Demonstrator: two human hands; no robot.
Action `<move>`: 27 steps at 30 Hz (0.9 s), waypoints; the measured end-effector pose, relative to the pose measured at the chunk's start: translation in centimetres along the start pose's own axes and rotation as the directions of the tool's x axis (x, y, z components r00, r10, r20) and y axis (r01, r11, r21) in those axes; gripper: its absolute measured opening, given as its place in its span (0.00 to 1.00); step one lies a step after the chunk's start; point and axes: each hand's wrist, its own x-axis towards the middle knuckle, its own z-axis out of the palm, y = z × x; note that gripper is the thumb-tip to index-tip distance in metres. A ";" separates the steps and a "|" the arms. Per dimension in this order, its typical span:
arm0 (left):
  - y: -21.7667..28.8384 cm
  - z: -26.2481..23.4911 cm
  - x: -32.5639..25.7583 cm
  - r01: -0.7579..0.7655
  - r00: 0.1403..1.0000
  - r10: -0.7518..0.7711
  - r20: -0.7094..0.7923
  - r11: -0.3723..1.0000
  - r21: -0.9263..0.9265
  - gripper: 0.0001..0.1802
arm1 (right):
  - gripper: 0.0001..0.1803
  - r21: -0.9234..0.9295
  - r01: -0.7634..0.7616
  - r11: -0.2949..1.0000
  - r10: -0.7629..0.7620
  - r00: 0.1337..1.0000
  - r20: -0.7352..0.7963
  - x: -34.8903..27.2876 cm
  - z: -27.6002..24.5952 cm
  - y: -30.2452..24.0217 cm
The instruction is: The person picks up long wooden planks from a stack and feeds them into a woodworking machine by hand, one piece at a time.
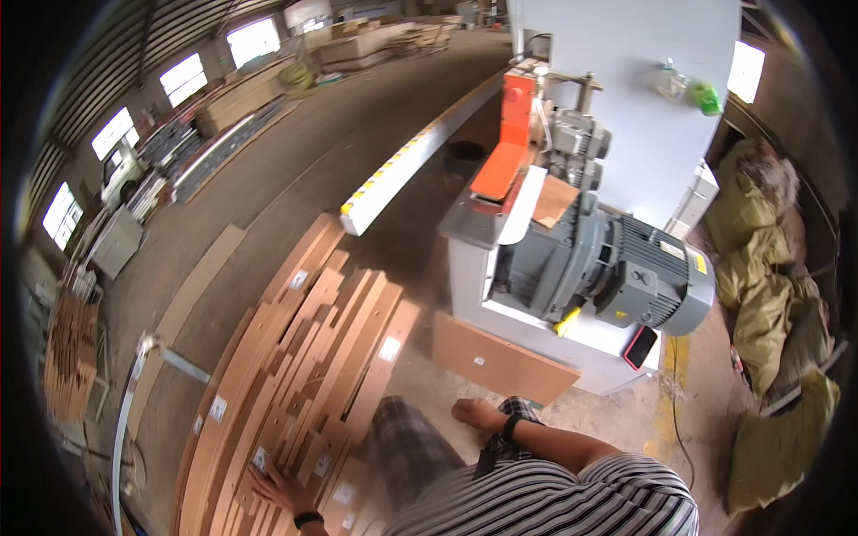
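My left hand (pixel 279 489) lies on the stack of boards (pixel 299 375), so I can't see the palm, and my wrist runs off the near edge. My right hand (pixel 476 414) is curled in a fist, its fingers tucked out of sight. The small white labels (pixel 218 408) on the boards are too small to read. The far stacks of timber (pixel 375 40) blur together.

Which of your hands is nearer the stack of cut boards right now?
Left. The left hand rests flat on the stack of cut boards; the right hand is a fist beside the knee, off the stack's right edge.
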 end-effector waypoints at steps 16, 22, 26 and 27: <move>0.8 -1.8 0.1 0.065 0.987 -0.076 0.144 0.995 0.078 0.28 | 0.26 0.950 -0.096 0.299 0.302 0.953 0.002 7.7 -10.8 -5.6; 1.3 -1.2 0.2 0.044 0.989 -0.053 0.135 0.997 0.067 0.30 | 0.47 0.956 0.202 -0.212 0.136 0.975 -0.176 13.7 -20.5 -7.8; 0.9 -0.9 0.3 0.032 0.992 -0.040 0.116 0.997 0.076 0.30 | 0.59 0.877 0.255 -0.407 0.086 0.967 -0.241 15.9 -23.2 -9.4; 0.9 -0.9 0.3 0.034 0.992 -0.043 0.115 0.996 0.078 0.30 | 0.59 0.878 0.253 -0.407 0.084 0.967 -0.239 16.2 -23.4 -9.7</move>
